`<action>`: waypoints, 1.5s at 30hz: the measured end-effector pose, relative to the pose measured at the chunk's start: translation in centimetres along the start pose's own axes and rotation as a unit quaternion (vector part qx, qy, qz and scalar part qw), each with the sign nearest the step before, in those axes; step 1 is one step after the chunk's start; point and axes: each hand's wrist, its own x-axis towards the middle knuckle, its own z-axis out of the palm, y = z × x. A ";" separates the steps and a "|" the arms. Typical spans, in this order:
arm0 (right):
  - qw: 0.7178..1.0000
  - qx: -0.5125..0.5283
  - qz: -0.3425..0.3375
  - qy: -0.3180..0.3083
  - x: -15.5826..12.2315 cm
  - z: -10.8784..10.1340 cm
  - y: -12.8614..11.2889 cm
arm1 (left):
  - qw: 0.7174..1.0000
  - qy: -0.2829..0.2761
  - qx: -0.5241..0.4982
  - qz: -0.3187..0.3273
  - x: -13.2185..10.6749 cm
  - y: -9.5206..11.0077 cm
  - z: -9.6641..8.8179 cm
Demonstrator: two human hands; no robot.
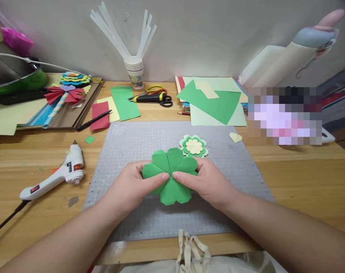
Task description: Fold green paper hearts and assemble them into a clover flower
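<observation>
A green folded paper flower [172,167] with heart-shaped petals lies on the grey cutting mat [149,140]. My left hand [132,187] grips its left side, thumb pressed on top near the middle. From the right, my right hand [206,182] holds the other side the same way, so the two thumbs almost touch at the flower's centre. A smaller layered flower [194,146] in green and cream lies on the mat just behind the green one, untouched.
A white glue gun [57,176] lies left of the mat, its cord trailing off. Behind the mat are scissors [155,96], a cup of glue sticks [134,70], red and green paper sheets [210,102], a black pen [94,120] and finished paper crafts [70,85]. A cream paper heart [235,137] sits at the mat's right edge.
</observation>
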 end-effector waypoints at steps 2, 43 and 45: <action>1.000 0.011 0.009 0.005 0.0 0.0 0.0 | 1.000 -0.002 0.011 -0.010 -0.1 0.1 0.0; 0.999 -0.007 -0.015 -0.033 0.1 0.2 0.5 | 0.999 0.001 0.033 -0.002 -0.2 0.1 0.0; 0.999 -0.036 -0.027 -0.025 0.1 0.1 0.6 | 0.998 0.012 0.057 0.010 -0.2 0.2 0.0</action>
